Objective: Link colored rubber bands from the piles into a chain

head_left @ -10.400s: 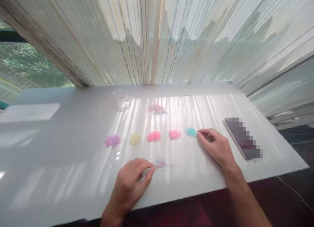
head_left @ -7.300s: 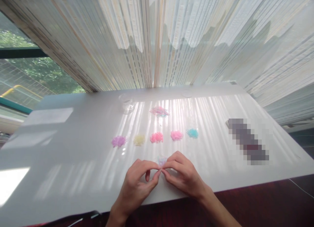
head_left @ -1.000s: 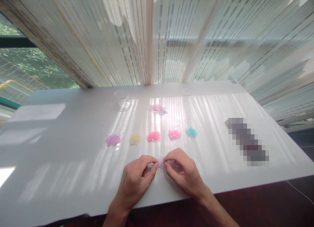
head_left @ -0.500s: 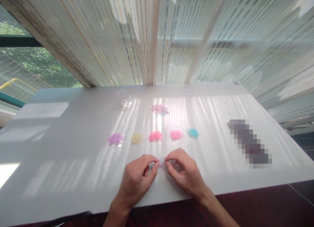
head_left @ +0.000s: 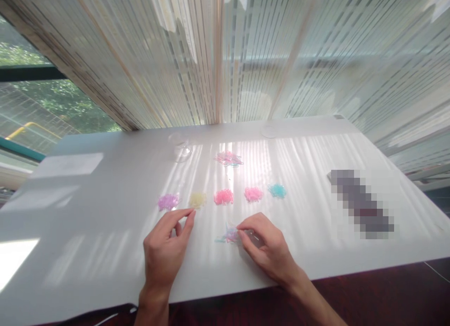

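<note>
My left hand (head_left: pixel 167 241) is closed in a pinch, its fingertips at the near edge of a pile of yellow pieces (head_left: pixel 197 200). Whatever lies between those fingertips is too small to make out. Close by my right hand (head_left: pixel 265 244), also pinched, is a small mixed pile of pastel pieces (head_left: pixel 230 233); its fingertips touch the pile's right side. The pieces look like small thin loops or clips. In the same row as the yellow pile lie a purple pile (head_left: pixel 168 202), a red pile (head_left: pixel 224 197), a pink pile (head_left: pixel 253 194) and a teal pile (head_left: pixel 277 191).
Farther back is a heap of pink and teal paper-clip-like pieces (head_left: pixel 229 158). A clear container (head_left: pixel 182 150) stands behind to the left, and a clear round lid (head_left: pixel 269 132) lies near the back edge. A blurred-out dark object (head_left: pixel 362 204) rests on the white table (head_left: pixel 105 213) at right.
My left hand has moved left and forward, from the mixed pile to the yellow pile. My right hand has stayed by the mixed pile, which is now more exposed.
</note>
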`<state>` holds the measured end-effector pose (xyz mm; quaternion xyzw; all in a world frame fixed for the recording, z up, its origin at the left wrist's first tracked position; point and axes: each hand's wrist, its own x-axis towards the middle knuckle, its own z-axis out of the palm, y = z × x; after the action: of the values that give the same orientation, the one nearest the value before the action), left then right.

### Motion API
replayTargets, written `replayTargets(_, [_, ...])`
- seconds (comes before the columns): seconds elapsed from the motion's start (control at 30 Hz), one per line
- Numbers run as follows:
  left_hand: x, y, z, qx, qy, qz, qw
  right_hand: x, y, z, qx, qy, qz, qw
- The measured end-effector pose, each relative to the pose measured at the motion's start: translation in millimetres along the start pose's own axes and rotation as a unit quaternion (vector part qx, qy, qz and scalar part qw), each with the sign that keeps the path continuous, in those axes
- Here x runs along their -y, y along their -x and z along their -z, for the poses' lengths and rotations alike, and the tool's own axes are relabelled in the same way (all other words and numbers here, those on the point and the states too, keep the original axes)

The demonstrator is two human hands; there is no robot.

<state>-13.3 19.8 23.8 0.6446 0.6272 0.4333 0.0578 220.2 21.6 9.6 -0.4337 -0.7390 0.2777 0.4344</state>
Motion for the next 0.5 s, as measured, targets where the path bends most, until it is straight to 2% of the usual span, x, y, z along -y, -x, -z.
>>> replayTargets(0.1, [7.6,-4.2,-2.0,-0.019,-0.027,0.024,0.999,0.2,-0.2,0.0,0.002,0.006,0.002,1.000])
replayTargets(0.27, [12.9,-2.8,-9.5,-0.008,-0.058,0.067,0.996,0.0,0.7,0.9,0.000,0.009,-0.001,1.000])
replayTargets(0.5, [12.3,0.6,-12.2,0.013,-0.065,0.086,0.994,-0.1,1.2,0.3,0.001,0.008,0.000,1.000])
